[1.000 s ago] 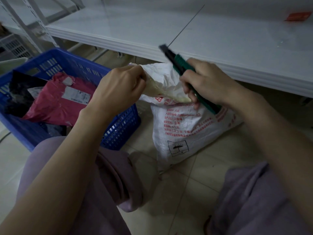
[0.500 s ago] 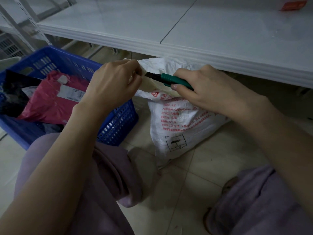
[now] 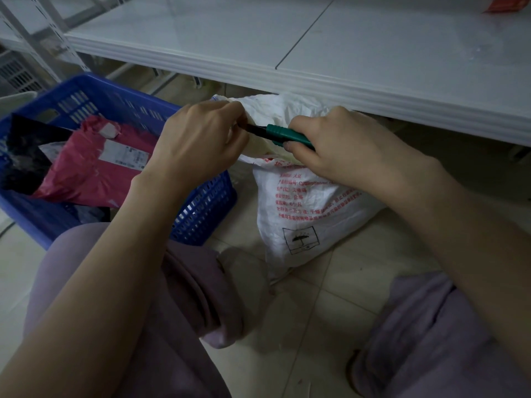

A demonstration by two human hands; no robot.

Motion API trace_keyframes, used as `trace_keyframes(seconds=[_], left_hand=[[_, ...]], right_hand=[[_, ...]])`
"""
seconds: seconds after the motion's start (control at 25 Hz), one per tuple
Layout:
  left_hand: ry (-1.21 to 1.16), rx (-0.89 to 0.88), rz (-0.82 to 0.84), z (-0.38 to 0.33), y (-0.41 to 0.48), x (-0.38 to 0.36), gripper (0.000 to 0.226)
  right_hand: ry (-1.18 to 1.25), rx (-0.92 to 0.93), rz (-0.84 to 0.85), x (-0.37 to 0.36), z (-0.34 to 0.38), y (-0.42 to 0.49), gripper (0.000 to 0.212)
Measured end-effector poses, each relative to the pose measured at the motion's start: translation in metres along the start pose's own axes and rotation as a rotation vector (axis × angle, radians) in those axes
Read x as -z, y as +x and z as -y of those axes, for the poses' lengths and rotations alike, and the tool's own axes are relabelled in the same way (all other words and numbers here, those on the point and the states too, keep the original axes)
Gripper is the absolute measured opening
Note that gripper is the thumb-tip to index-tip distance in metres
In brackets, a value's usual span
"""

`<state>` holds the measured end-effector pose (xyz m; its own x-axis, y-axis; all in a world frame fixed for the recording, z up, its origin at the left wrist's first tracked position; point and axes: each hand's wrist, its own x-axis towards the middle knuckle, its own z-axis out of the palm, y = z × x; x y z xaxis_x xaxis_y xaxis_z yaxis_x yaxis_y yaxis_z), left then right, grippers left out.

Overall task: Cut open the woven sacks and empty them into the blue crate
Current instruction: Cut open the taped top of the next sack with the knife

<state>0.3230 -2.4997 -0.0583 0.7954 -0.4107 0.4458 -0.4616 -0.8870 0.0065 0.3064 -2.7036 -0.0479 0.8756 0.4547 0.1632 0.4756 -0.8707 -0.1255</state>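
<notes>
A white woven sack (image 3: 304,214) with red print stands on the tiled floor between my knees, its top bunched up. My left hand (image 3: 201,139) grips the sack's top edge at the left. My right hand (image 3: 339,147) holds a green utility knife (image 3: 284,135) level, with its dark tip pointing left and reaching my left hand's fingers at the sack's top. The blue crate (image 3: 201,208) stands to the left of the sack and holds a pink mailer bag (image 3: 94,170) and a black bag (image 3: 26,156).
A white shelf (image 3: 316,53) juts out just above and behind the sack, its edge close over my hands. White rack uprights (image 3: 37,38) stand at the far left. My knees in lilac trousers (image 3: 172,326) frame the floor in front.
My right hand swung the knife down from a raised, upward-pointing pose to level, and moved its tip left to the sack's top by my left hand. The left hand kept its grip.
</notes>
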Motion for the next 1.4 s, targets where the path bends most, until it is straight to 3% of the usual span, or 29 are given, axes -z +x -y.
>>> trace_keyframes(seconds=[0.12, 0.36, 0.56, 0.88, 1.4], left_hand=[[0.044, -0.046, 0.015, -0.002, 0.000, -0.002, 0.033], [0.001, 0.093, -0.003, 0.014, 0.000, 0.006, 0.026], [-0.027, 0.102, -0.030, 0.011, 0.000, 0.007, 0.026], [-0.069, 0.047, -0.053, 0.014, 0.000, 0.003, 0.029], [-0.065, 0.010, -0.037, 0.012, -0.001, 0.003, 0.031]], right_hand=[[-0.034, -0.037, 0.010, -0.006, 0.008, 0.003, 0.034], [-0.032, -0.044, 0.029, -0.005, 0.001, -0.002, 0.032], [-0.057, -0.013, -0.069, -0.004, -0.002, -0.005, 0.034], [0.048, -0.009, -0.058, 0.000, -0.009, -0.002, 0.030], [-0.073, 0.026, -0.101, -0.003, -0.008, 0.004, 0.034]])
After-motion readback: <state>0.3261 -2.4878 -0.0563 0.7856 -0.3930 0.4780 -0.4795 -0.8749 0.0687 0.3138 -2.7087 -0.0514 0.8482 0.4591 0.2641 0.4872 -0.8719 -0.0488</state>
